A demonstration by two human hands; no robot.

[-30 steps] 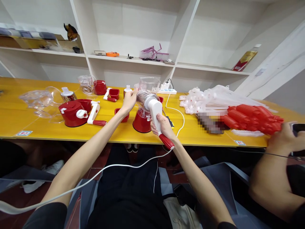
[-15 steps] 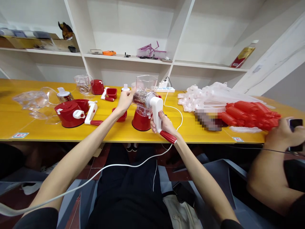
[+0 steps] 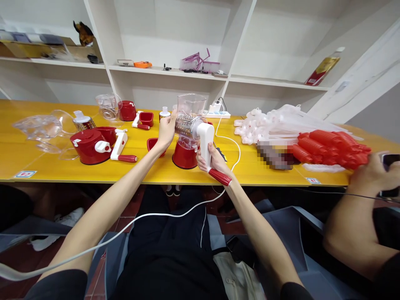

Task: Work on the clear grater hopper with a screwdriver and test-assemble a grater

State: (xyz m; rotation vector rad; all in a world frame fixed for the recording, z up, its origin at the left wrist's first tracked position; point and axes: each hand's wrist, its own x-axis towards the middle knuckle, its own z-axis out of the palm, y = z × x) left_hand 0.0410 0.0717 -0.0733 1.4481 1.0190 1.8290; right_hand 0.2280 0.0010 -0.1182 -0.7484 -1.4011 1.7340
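Left grip (image 3: 167, 131): at metal drum (image 3: 185, 126)'s left end, closure unclear | right grip (image 3: 215, 160): curled around white crank (image 3: 205, 139) | drum: below clear chute (image 3: 191, 102), above red base (image 3: 183, 156), toward tabletop (image 3: 162, 174)'s near edge

Bright, even light fills our view — the yellow surface (image 3: 262, 176) and clear hopper (image 3: 191, 102) catch soft glints — while the floor (image 3: 126, 212) stays dim. Wide-angle distortion tilts the shelving (image 3: 187, 25) (one patch (image 3: 275, 155) is pixelated).
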